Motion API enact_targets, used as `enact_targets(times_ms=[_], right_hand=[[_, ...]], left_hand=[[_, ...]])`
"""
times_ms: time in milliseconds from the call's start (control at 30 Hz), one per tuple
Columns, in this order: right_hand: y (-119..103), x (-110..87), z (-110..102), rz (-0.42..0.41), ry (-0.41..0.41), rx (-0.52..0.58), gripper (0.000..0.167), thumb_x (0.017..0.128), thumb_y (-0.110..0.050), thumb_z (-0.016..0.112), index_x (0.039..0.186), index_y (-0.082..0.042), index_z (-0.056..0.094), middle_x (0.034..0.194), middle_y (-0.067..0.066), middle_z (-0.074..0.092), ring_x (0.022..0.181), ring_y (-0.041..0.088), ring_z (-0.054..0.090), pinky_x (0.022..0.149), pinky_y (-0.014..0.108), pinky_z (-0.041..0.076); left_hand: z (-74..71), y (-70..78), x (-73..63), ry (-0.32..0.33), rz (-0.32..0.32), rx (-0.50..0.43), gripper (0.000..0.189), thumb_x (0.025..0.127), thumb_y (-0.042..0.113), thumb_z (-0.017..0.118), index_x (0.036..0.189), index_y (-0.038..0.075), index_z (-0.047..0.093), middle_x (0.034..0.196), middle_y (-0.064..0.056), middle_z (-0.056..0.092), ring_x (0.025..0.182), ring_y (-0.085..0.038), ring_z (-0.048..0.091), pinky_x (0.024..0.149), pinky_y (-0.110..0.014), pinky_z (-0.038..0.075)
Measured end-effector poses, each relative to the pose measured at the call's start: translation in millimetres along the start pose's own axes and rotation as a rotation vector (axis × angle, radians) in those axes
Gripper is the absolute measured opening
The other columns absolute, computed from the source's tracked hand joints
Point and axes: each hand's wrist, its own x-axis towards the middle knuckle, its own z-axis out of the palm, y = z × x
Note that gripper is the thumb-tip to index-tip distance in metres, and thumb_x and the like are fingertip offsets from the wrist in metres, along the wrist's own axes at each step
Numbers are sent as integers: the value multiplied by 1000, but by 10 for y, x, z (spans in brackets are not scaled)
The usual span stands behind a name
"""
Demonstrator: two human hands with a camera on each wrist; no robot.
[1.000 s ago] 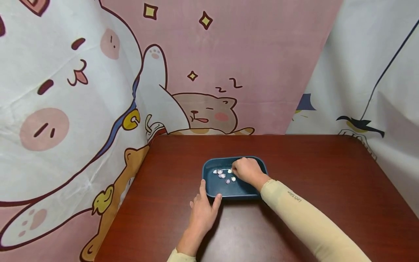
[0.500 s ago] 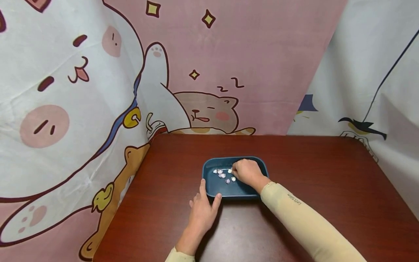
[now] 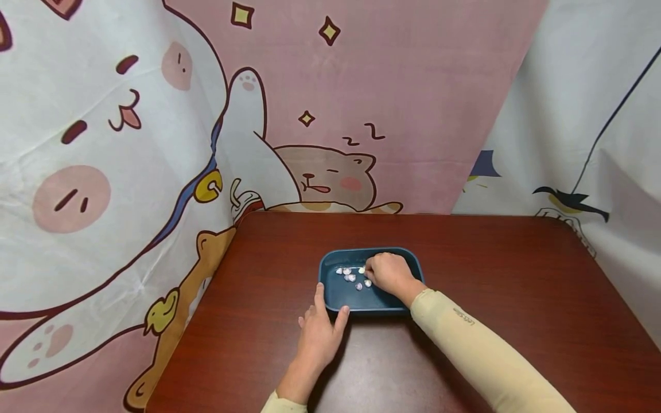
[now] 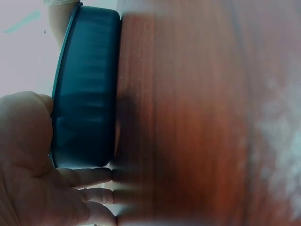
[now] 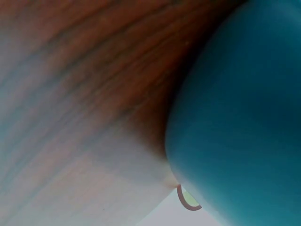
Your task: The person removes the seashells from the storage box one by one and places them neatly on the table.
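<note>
A dark blue rectangular tray stands on the table with several small white and purplish rounded pieces inside, perhaps shells; they are too small to name surely. My left hand holds the tray's near left corner, thumb at the front rim and index finger along the left side. In the left wrist view the thumb of that hand meets the tray's rim. My right hand reaches over the tray's right part, fingers bent downward beside a whitish piece. What lies between those fingertips is hidden.
The tray rests on a reddish-brown wooden table. Behind it hangs a pink and white cloth printed with cartoon animals. In the right wrist view the tray's outer wall fills the right side; the right fingers do not show there.
The head view shifts slightly. Both hands, the tray and the small pieces stay in nearly the same places.
</note>
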Motion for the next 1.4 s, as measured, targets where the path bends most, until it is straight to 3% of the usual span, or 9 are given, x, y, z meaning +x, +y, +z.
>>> enact_targets(times_ms=[800, 1000, 1233, 1400], right_hand=[[-50, 3, -27, 52, -25, 7, 26, 101, -37, 75, 105, -14, 85, 96, 2, 82, 83, 18, 71, 86, 45, 63], [-50, 2, -22, 58, -20, 27, 29, 101, -39, 74, 101, -13, 85, 83, 1, 78, 72, 15, 62, 77, 41, 61], [-41, 7, -2, 62, -20, 36, 29, 101, -40, 74, 104, -14, 86, 91, 1, 81, 75, 14, 63, 81, 42, 62], [-36, 3, 12, 67, -7, 63, 26, 100, -40, 75, 100, -16, 86, 86, -2, 80, 71, 12, 61, 75, 39, 60]], left_hand=[[13, -41, 33, -17, -3, -11, 86, 104, 55, 63, 168, 10, 28, 136, -31, 66, 129, -46, 62, 116, -77, 34], [13, -38, 37, -21, -3, -12, 86, 104, 55, 63, 168, 10, 28, 136, -31, 66, 129, -46, 62, 116, -77, 34], [13, -24, 44, -25, -8, -16, 86, 104, 54, 63, 167, 9, 28, 137, -32, 66, 130, -47, 62, 116, -78, 34], [20, -23, 46, -29, -19, -21, 85, 104, 52, 64, 168, 9, 28, 140, -32, 64, 132, -48, 61, 116, -79, 33]])
